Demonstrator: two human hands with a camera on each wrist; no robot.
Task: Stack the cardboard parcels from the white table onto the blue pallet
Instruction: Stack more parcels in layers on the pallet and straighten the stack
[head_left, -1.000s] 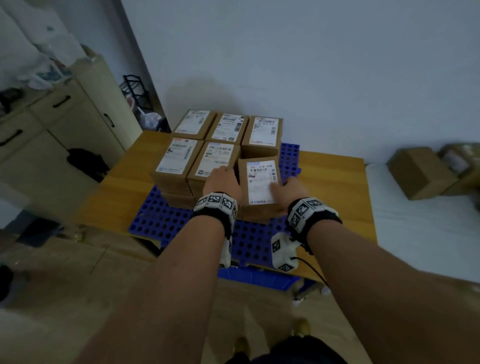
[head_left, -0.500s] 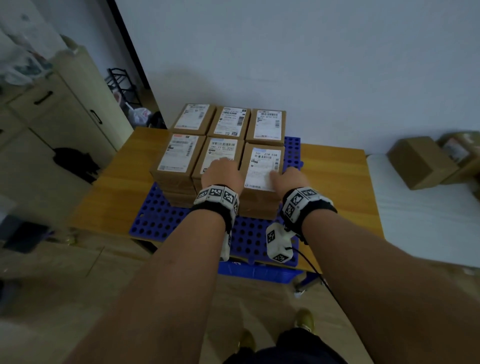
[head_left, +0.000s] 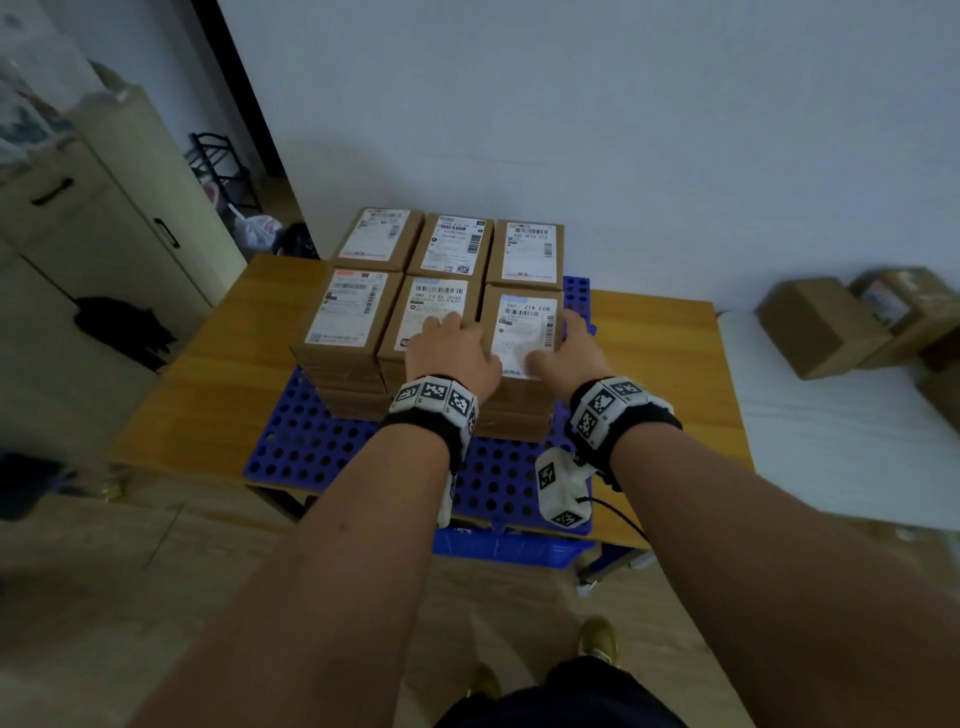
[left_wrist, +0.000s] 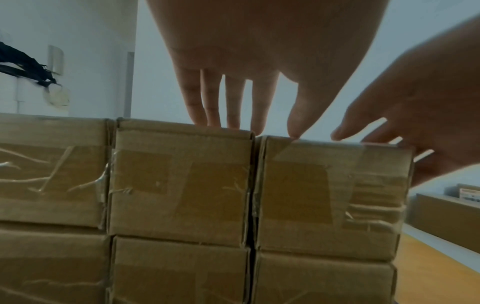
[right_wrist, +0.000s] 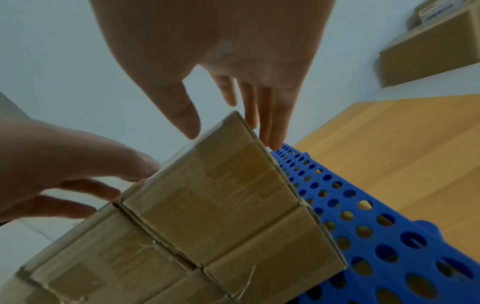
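Cardboard parcels with white labels stand in two rows of three stacks on the blue pallet. The front right parcel tops its stack, flush with the middle one. My left hand rests with straight fingers on the middle parcel, its thumb on the right parcel. My right hand lies at that parcel's right edge. Its fingers point straight down beside the parcel and its thumb hovers over the top. The pallet shows bare holes to the right.
The pallet lies on a wooden table against the wall. The white table to the right carries more brown parcels. A cream cabinet and a black rack stand on the left. A blue crate sits under the table.
The front right parcel slid away from me until it lined up with the middle front parcel. Both hands followed it and their hold has loosened.
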